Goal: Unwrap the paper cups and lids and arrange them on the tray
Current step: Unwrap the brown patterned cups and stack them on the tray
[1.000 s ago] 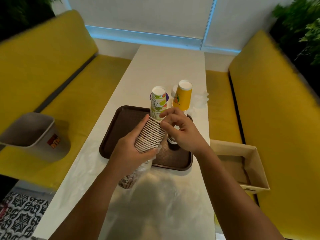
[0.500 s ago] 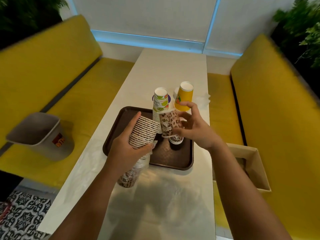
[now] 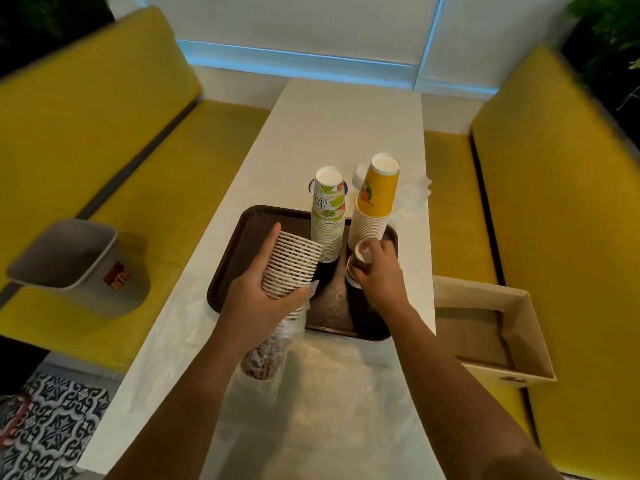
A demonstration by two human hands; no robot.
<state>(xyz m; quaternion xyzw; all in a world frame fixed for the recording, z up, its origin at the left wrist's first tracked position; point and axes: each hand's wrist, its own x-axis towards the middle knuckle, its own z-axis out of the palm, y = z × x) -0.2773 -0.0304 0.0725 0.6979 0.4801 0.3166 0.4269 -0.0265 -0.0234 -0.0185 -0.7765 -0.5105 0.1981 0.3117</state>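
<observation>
One bin (image 3: 69, 268): it sits on the yellow seat (image 3: 145, 174), far to the left of the tray (image 3: 242, 244).
Left hand (image 3: 256, 299): its fingers wrap round the middle of a long stack of spotted cups (image 3: 294, 265), over the tray's near left part.
Stack of spotted cups: it is tilted. The bare end is over the tray. The other end is in the clear wrap (image 3: 294, 327), over the table (image 3: 346, 126) on the near side of the tray.
Clear wrap: it looks thin, soft and slippy. I think a pull on its loose end would slide it off.
How the cups feel: most likely light and easy to squash. I would hold the sides softly, near the rolled rims, where paper is strongest.
Green cups (image 3: 327, 220): a tall stack, upside down, at the tray's far edge.
Yellow cups (image 3: 375, 202): a tall stack, upside down, at the tray's far right corner, next to the green cups.
Right hand (image 3: 377, 268): its fingers curl round one small cup (image 3: 362, 258), upside down, low over the tray's right side. Another cup rim shows under it. I cannot tell if they touch.
Box (image 3: 533, 327): open, on the seat to the right of the tray.
</observation>
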